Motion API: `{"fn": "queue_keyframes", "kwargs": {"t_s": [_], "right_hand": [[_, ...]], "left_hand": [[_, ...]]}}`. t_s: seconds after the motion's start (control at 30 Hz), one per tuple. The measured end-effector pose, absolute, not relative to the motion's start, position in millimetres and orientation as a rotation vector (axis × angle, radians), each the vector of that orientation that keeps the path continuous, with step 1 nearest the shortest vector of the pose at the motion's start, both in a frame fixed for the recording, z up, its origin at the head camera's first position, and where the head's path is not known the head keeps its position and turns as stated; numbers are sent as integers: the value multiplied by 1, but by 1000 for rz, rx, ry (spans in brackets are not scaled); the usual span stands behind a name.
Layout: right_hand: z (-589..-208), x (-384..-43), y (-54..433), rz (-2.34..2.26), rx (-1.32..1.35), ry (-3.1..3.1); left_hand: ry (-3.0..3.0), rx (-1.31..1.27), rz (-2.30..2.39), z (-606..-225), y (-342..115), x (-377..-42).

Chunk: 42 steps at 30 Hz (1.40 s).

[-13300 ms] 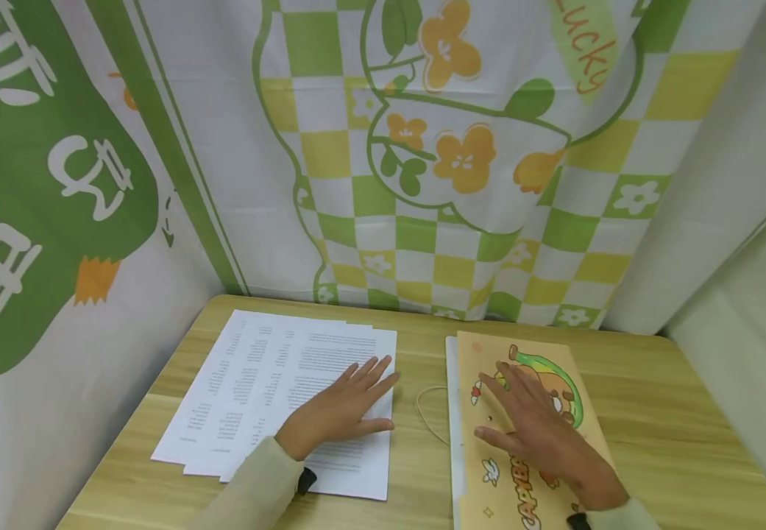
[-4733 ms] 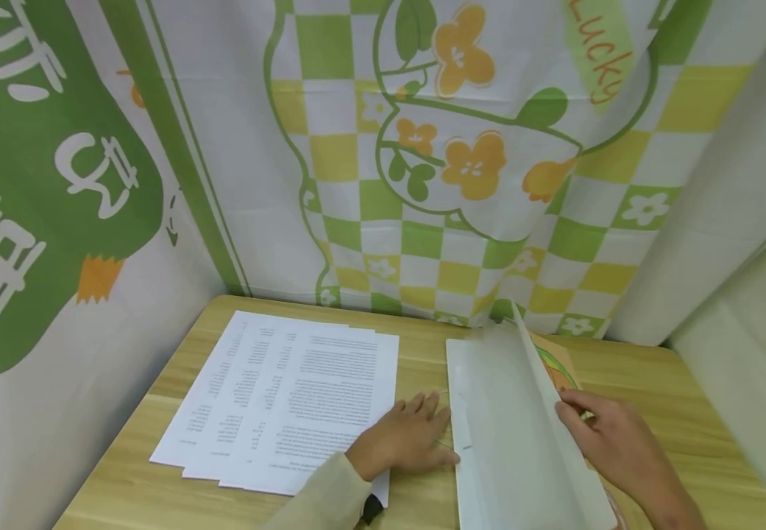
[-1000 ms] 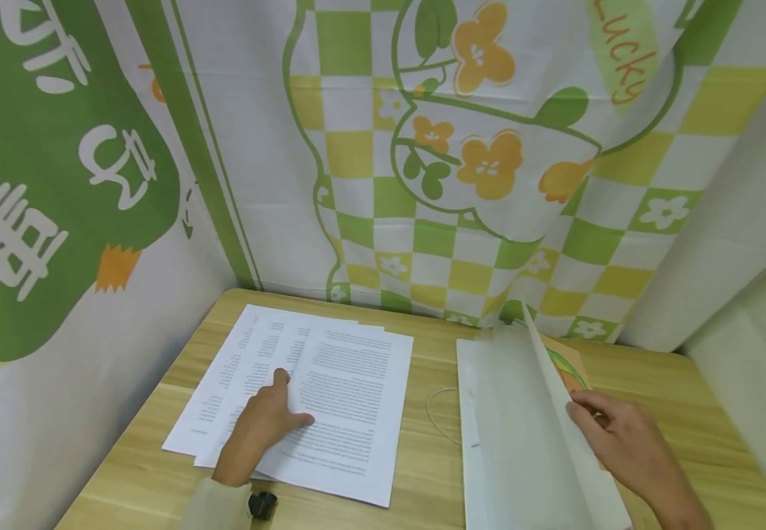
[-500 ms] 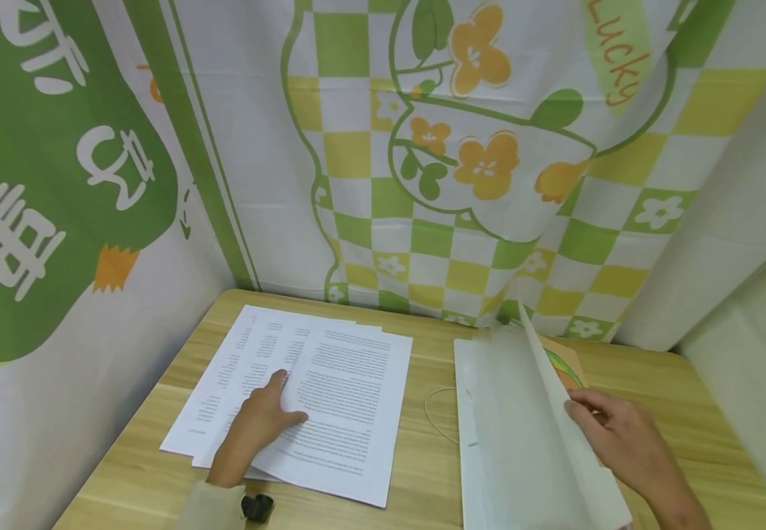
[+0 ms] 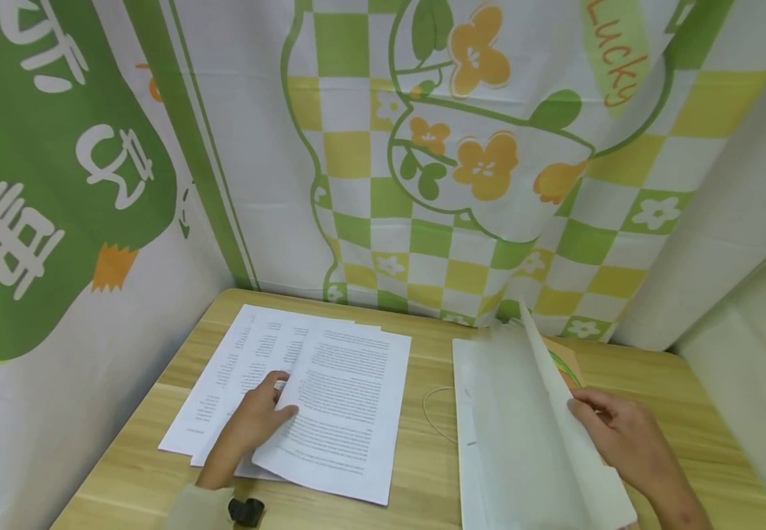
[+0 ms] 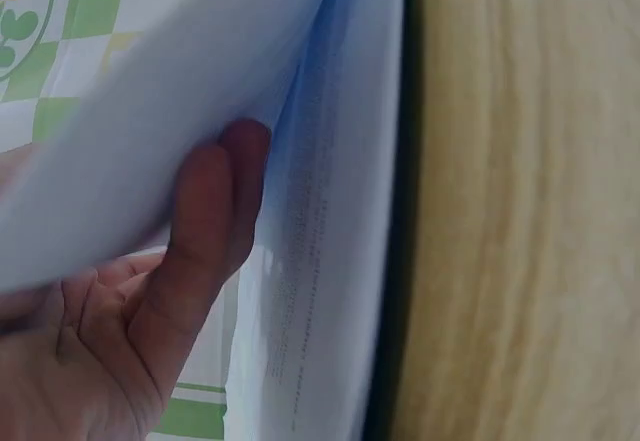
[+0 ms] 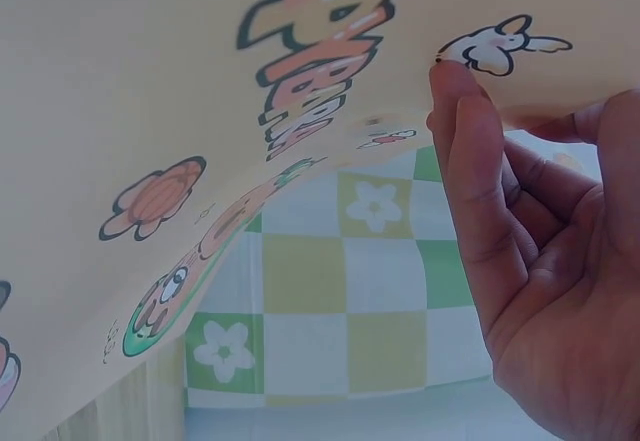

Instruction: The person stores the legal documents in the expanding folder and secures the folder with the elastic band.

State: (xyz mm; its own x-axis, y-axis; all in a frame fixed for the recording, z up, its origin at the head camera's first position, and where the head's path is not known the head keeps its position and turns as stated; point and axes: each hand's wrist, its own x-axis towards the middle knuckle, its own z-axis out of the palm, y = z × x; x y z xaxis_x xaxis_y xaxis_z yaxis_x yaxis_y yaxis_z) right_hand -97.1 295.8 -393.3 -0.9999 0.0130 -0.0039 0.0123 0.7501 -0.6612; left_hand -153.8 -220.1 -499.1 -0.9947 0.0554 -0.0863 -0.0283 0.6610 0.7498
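Observation:
Several overlapping printed sheets (image 5: 224,383) lie on the left of the table in the head view. My left hand (image 5: 246,423) holds the left edge of the top sheet (image 5: 346,412), thumb and fingers around it, and that edge curls up. In the left wrist view the lifted paper (image 6: 150,111) bends away from the printed page (image 6: 310,281) below. To the right stands an opened paper folder (image 5: 528,427) with a white inside. My right hand (image 5: 628,434) pinches its raised cover, whose orange cartoon outside (image 7: 90,81) fills much of the right wrist view.
Between the papers and the folder, a thin cord loop (image 5: 425,412) lies on the wooden table (image 5: 422,478). A patterned curtain (image 5: 396,243) hangs at the back edge, with a white cloth (image 5: 177,294) on the left side.
Over the last second my left hand has curled its fingers around the top sheet's left edge and raised it slightly. Earlier, the folder lay shut under my right hand; its cover is now held up.

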Motion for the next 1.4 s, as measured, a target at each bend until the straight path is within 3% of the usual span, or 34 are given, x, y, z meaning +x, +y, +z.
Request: {"fn": "queue_keyframes", "kwargs": {"t_s": [0.63,1.4], "right_hand": [[-392,-96,296,1096,-28,-2920],[-391,-95,297,1084,-23,-2866]], "left_hand": [[2206,185,1863,-501,-224,-148],[1911,415,2035,-499,-214,-146]]}}
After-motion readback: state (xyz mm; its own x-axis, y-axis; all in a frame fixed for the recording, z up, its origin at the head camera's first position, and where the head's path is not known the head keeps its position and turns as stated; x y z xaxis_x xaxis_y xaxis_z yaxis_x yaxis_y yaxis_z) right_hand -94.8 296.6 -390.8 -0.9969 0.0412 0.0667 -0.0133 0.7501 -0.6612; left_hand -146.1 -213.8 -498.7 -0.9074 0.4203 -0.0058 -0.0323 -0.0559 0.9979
